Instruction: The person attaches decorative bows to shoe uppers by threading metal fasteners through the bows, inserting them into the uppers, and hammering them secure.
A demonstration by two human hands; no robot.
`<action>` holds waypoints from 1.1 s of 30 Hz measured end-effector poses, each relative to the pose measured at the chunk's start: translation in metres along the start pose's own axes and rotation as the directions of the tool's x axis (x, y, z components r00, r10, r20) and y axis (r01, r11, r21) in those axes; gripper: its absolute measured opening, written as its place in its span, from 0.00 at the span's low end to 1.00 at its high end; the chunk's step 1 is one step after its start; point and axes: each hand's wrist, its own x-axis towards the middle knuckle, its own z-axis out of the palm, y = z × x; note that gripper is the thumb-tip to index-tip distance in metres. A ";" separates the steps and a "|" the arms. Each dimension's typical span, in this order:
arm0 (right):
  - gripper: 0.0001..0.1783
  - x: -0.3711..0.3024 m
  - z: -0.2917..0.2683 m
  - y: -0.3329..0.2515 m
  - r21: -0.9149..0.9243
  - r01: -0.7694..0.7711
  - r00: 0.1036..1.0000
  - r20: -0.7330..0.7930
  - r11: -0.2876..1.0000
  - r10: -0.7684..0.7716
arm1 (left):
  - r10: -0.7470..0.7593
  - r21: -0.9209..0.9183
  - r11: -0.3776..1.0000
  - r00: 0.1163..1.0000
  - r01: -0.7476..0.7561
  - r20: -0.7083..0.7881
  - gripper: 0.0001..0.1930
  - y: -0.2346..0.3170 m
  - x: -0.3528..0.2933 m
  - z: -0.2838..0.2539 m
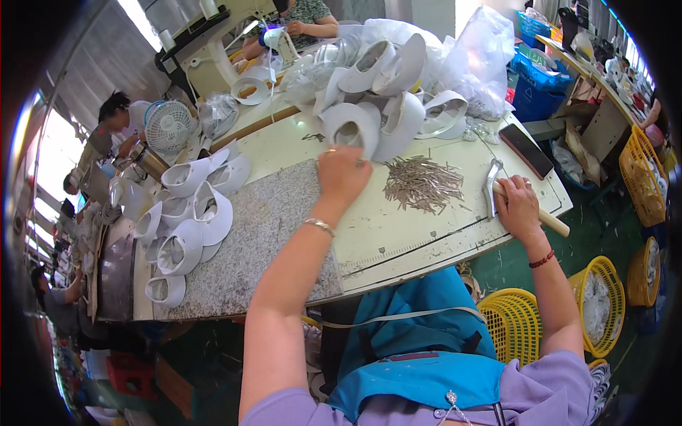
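Note:
My left hand (pixel 342 177) reaches over the worktable with its fingers curled on the near edge of a white sun visor (pixel 352 126). That visor lies at the front of a heap of white visors (pixel 401 78); the fingertips are partly hidden. On the right, my right hand (pixel 517 206) is wrapped round a hammer (pixel 555 223) with a wooden handle, its metal head resting on the tabletop. Between my hands lies a pile of thin metal strips (pixel 424 184). More white visors (pixel 182 246) are stacked in rows at the left of a speckled grey slab (pixel 266 231).
A dark phone (pixel 526 150) lies near the table's right edge. Behind the heap are clear plastic bags (pixel 479 60) and a sewing machine (pixel 213 64), with a person beyond. A white fan (pixel 169 126) stands at the left. Yellow baskets (pixel 510 323) stand on the floor below.

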 end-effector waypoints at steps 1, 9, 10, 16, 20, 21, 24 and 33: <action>0.11 0.002 0.000 -0.002 -0.007 0.026 1.000 -0.015 1.000 -0.026 | -0.014 -0.049 0.999 0.993 0.008 -0.121 0.14 -0.007 -0.003 -0.006; 0.12 0.003 0.003 0.010 0.103 -0.017 0.999 -0.027 0.995 0.020 | 0.047 0.095 0.994 0.998 -0.052 0.048 0.08 0.016 -0.087 -0.124; 0.10 0.005 0.002 0.011 0.128 0.008 0.996 -0.092 0.992 0.004 | 0.051 0.134 0.989 0.991 -0.067 0.124 0.08 0.018 -0.101 -0.135; 0.09 0.066 0.016 0.008 0.186 0.033 0.997 -0.074 0.982 -0.020 | -0.076 0.351 0.936 0.967 -0.014 0.243 0.14 0.037 -0.147 -0.160; 0.10 0.117 0.043 0.014 -0.095 -0.253 0.955 0.137 0.963 0.265 | -0.085 0.432 0.902 0.986 0.015 0.143 0.21 0.044 -0.150 -0.150; 0.10 0.125 0.045 0.017 -0.092 -0.252 0.956 0.132 0.963 0.263 | -0.111 0.471 0.881 0.985 0.036 0.131 0.23 0.045 -0.150 -0.149; 0.11 0.135 0.054 0.031 -0.187 -0.272 0.904 0.288 0.944 0.317 | -0.061 0.448 0.894 0.996 0.028 0.059 0.22 0.057 -0.149 -0.144; 0.10 0.112 0.043 0.033 0.146 -0.173 0.968 0.206 0.974 0.141 | 0.138 -0.406 0.902 0.990 -0.144 -0.044 0.14 0.100 -0.121 -0.084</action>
